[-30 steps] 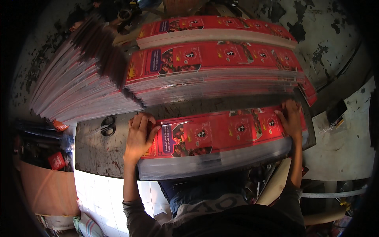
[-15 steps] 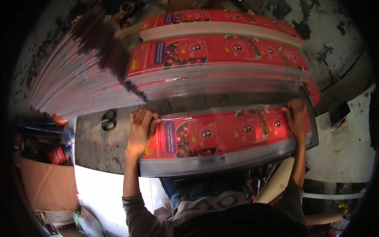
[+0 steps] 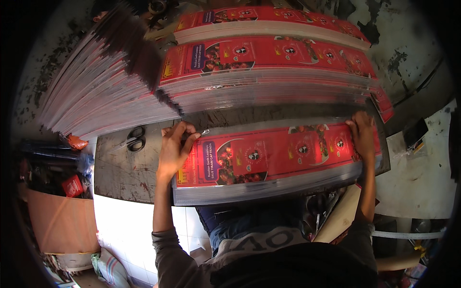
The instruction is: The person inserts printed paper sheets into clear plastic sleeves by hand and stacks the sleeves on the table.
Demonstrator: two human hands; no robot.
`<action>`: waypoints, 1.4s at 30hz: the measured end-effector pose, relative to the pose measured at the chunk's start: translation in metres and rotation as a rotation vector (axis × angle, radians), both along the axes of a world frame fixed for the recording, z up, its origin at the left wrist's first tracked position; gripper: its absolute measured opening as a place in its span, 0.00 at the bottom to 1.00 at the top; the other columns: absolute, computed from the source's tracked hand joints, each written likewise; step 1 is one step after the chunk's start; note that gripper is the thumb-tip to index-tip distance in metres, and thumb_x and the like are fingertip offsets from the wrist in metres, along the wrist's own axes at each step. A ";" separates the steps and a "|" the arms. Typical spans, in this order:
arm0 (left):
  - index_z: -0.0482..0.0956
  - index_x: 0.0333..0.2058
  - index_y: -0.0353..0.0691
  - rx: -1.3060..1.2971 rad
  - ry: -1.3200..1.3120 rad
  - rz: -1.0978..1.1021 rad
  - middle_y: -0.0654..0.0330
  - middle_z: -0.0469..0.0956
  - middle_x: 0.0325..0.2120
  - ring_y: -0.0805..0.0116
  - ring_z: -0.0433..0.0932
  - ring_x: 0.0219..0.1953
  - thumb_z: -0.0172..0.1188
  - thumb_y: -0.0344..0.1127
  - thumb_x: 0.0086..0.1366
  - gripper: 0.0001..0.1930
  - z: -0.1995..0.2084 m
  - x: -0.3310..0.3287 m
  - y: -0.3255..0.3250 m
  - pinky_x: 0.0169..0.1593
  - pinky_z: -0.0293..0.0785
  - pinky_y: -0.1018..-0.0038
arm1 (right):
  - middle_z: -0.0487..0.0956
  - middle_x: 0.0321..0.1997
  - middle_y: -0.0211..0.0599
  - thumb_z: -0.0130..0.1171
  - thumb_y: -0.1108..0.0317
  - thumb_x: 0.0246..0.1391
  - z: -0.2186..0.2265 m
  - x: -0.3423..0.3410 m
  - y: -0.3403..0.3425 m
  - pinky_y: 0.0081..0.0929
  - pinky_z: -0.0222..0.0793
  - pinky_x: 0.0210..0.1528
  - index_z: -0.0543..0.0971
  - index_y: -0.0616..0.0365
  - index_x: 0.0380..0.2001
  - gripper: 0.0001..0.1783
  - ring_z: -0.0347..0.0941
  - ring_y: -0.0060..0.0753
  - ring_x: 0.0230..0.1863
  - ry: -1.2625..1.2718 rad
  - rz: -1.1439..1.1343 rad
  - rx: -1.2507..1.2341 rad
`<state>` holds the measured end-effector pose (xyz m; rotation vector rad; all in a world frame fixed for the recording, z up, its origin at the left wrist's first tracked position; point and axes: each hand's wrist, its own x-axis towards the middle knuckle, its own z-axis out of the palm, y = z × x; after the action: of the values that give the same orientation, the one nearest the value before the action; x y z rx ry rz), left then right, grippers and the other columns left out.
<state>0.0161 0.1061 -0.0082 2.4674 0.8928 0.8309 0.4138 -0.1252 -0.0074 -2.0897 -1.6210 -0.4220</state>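
1. Far left, lower: brown carton point(image 3: 62, 225); red box point(image 3: 72, 186) just above it, among dark clutter.
2. Upper left: tall fanned pile point(image 3: 96, 93) of clear-edged sheets, leaning, layers spread; its lower right corner comes close to the red stacks.
3. Lower left: striped sack point(image 3: 111, 270) beside white floor tiles point(image 3: 127, 225).
4. Left of centre: dark-handled scissors point(image 3: 137, 139) lying on the worn dark desk point(image 3: 127, 168), near my left fingers, not touched.
5. My left fingers point(image 3: 181, 127): at the upper left corner of the front stack, bent, thumb close to the index, small gap between. Shiny bit of clear film by the tips; can't tell if it's pinched or only touched.
6. Middle of frame: front stack point(image 3: 278, 153), red printed sheets with clear film showing along the near side, long and low, flat on the desk between my two sets of fingers, slanting up to the right.
7. Upper middle: middle stack point(image 3: 264, 54), same red print, thick; rear stack point(image 3: 266, 17) behind it, up by the top edge.
8. Right of centre: my right fingers point(image 3: 363, 118) at the upper right end of the front stack, curled, thumb slightly apart on the top sheet. Can't tell if they grip anything.
9. Far right: pale sheet-like surface point(image 3: 418, 180), scuffed.
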 end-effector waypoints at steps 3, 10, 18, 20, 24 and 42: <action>0.72 0.26 0.37 0.019 -0.020 0.058 0.60 0.73 0.22 0.66 0.71 0.27 0.60 0.31 0.52 0.07 0.001 -0.009 -0.002 0.43 0.57 0.70 | 0.67 0.28 0.40 0.54 0.68 0.49 -0.001 -0.001 -0.005 0.37 0.53 0.43 0.67 0.60 0.27 0.08 0.63 0.44 0.33 -0.036 -0.019 0.040; 0.68 0.29 0.37 -0.297 -0.520 0.045 0.63 0.70 0.26 0.80 0.65 0.25 0.59 0.28 0.56 0.07 0.006 -0.034 -0.019 0.32 0.61 0.81 | 0.66 0.29 0.39 0.54 0.65 0.49 0.007 -0.002 -0.018 0.33 0.52 0.43 0.66 0.62 0.26 0.12 0.60 0.42 0.33 -0.127 -0.038 0.306; 0.67 0.37 0.39 -0.510 -1.118 0.110 0.73 0.65 0.16 0.88 0.56 0.18 0.53 0.26 0.60 0.07 0.047 -0.028 -0.051 0.23 0.50 0.89 | 0.60 0.26 0.34 0.52 0.68 0.51 0.057 -0.027 -0.019 0.21 0.54 0.36 0.62 0.63 0.27 0.12 0.55 0.29 0.30 0.016 0.028 0.427; 0.68 0.38 0.39 -0.498 -1.148 0.065 0.74 0.64 0.15 0.89 0.56 0.18 0.51 0.26 0.61 0.06 0.053 -0.024 -0.043 0.23 0.49 0.88 | 0.63 0.26 0.33 0.53 0.67 0.51 0.063 -0.010 -0.018 0.22 0.56 0.31 0.63 0.63 0.26 0.12 0.57 0.26 0.27 0.059 0.044 0.387; 0.68 0.38 0.41 -0.294 -1.110 0.009 0.73 0.66 0.15 0.88 0.57 0.15 0.51 0.29 0.62 0.06 0.100 0.010 -0.006 0.18 0.48 0.87 | 0.66 0.23 0.31 0.55 0.65 0.51 0.104 0.018 0.017 0.19 0.59 0.22 0.66 0.62 0.25 0.12 0.63 0.22 0.22 0.335 0.036 0.397; 0.58 0.56 0.44 0.612 0.483 0.281 0.46 0.60 0.53 0.49 0.56 0.58 0.49 0.54 0.58 0.31 0.049 0.069 0.034 0.56 0.55 0.48 | 0.70 0.28 0.41 0.56 0.64 0.48 0.058 0.007 0.153 0.40 0.63 0.33 0.70 0.60 0.25 0.10 0.69 0.47 0.33 0.046 0.015 0.327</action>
<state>0.0849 0.1400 0.0405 3.2142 1.3327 0.6711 0.4209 0.0275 0.0507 -1.8279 -1.4316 -0.5866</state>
